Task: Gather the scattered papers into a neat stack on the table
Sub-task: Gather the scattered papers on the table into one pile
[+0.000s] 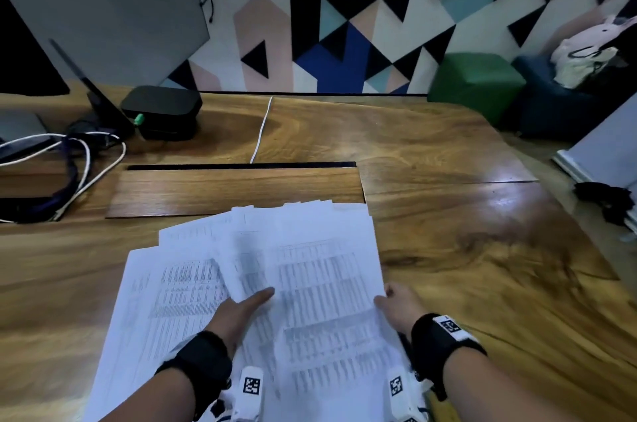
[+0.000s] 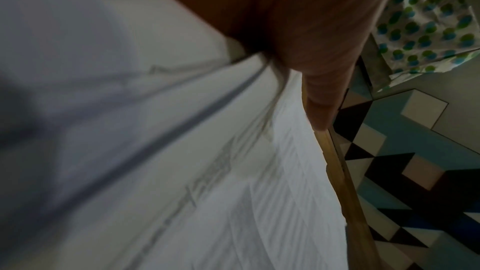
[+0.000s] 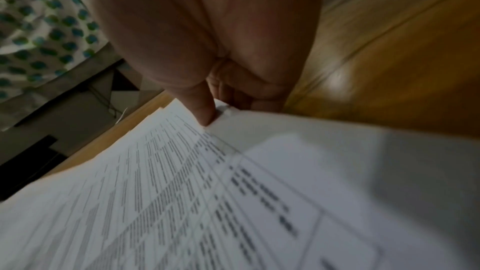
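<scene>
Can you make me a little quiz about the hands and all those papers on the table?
1. True or false: the right hand pinches the right edge of the papers.
2. Pick one: what lies on the wooden table beyond the papers? A) a white cable B) a red cup C) a banana
3. Fill the gap: the left hand has its ____ lying on top of the papers.

Key: 1 true; 2 A; 3 thumb.
</scene>
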`<state>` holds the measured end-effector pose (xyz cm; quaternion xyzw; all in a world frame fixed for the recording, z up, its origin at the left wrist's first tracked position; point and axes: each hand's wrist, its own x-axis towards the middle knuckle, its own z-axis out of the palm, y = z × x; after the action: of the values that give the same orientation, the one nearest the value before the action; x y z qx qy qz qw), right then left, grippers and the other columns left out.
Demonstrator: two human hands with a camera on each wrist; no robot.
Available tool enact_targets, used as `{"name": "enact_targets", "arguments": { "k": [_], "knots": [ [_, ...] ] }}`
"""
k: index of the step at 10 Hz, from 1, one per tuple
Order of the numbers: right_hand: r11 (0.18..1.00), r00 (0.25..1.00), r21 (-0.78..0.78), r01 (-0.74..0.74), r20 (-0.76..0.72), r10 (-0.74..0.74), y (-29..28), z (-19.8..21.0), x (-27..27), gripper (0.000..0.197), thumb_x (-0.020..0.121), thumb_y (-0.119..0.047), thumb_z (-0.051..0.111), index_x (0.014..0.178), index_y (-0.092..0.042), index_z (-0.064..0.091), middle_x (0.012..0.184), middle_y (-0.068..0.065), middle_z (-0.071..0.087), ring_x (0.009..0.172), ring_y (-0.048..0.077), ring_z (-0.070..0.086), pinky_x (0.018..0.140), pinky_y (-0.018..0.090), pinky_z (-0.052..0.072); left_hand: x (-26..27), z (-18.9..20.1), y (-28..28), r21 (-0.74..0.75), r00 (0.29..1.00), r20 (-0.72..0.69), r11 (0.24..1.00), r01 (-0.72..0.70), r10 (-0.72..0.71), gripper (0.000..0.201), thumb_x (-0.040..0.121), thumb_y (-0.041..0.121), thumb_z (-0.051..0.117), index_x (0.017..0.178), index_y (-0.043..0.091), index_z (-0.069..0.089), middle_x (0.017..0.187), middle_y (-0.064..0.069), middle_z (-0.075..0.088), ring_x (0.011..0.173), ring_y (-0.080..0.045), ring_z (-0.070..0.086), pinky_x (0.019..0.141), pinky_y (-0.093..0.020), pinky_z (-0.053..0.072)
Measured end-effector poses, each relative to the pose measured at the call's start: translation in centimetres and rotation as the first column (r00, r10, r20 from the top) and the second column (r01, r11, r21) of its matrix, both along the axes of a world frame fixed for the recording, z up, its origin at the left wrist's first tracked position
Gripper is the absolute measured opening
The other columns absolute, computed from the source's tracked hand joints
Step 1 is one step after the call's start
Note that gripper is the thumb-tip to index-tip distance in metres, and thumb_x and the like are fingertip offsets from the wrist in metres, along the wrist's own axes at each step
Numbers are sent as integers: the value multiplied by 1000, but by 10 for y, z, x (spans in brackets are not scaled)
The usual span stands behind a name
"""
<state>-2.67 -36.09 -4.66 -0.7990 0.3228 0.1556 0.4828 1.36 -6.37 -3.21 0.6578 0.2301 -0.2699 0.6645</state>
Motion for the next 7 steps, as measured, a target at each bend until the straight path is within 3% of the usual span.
{"name": "enact_targets", "arguments": {
  "k": [1, 2, 3, 4, 5, 6, 7],
  "knots": [
    [996, 994, 33, -86, 74, 83, 29, -11, 1, 30, 83, -11, 56, 68, -22, 32, 66, 1, 30, 61, 15, 27, 56, 29, 23, -2, -4, -11, 15, 1000, 10, 1000, 8, -8, 38, 75, 13, 80, 109, 2, 68, 100, -14, 76, 87, -28, 73, 68, -31, 56],
    [994, 984, 47, -101, 155, 93, 33, 0, 2, 39, 90, -25, 58, 62, -21, 31, 59, -3, 29, 56, 15, 29, 54, 29, 23, 0, 5, -9, 65, 998, 57, 998, 28, -32, 45, 65, 18, 81, 105, 2, 68, 100, -15, 75, 95, -33, 70, 83, -41, 55],
    [1000, 971, -19, 12, 238, -7, 21, 19, 7, 42, 94, -34, 53, 61, -10, 46, 55, 8, 47, 53, 20, 45, 50, 31, 38, -1, 44, 3, 33, 983, 160, 996, 88, -92, 30, 80, 10, 75, 108, 5, 68, 101, -11, 76, 97, -29, 72, 87, -40, 54],
    [876, 941, -436, -206, 157, 300, 25, 37, 19, 28, 93, -30, 46, 75, -11, 55, 71, 4, 59, 68, 23, 57, 60, 34, 41, 3, 99, 30, -37, 952, 304, 998, 56, -42, 31, 76, 3, 74, 106, 4, 69, 100, -11, 77, 92, -28, 73, 84, -42, 56],
    [457, 703, -650, -607, -170, 691, 67, 33, 29, 31, 81, -31, 57, 109, -17, 57, 111, 6, 52, 98, 31, 55, 81, 38, 45, 17, 143, 61, -6, 888, 460, 1000, -14, 15, 29, 70, 1, 76, 98, 3, 71, 93, -10, 77, 82, -22, 75, 69, -30, 60],
    [258, 404, -485, -836, -224, 887, 135, 35, 30, 69, 78, -50, 60, 137, -16, 48, 142, 18, 41, 123, 42, 48, 103, 58, 39, 30, 173, 78, 39, 834, 552, 999, -30, 3, 19, 80, -9, 66, 94, 4, 69, 81, -1, 78, 73, -13, 73, 61, -21, 57],
    [729, 893, 574, -373, 8, 451, 194, 70, 37, 77, 90, -67, 36, 57, -8, 73, 68, 17, 72, 57, 31, 70, 63, 35, 55, 38, 183, 86, 38, 815, 579, 999, -7, -16, 23, 80, -14, 63, 95, 4, 66, 76, 1, 77, 70, -10, 71, 61, -20, 55]
  ]
}}
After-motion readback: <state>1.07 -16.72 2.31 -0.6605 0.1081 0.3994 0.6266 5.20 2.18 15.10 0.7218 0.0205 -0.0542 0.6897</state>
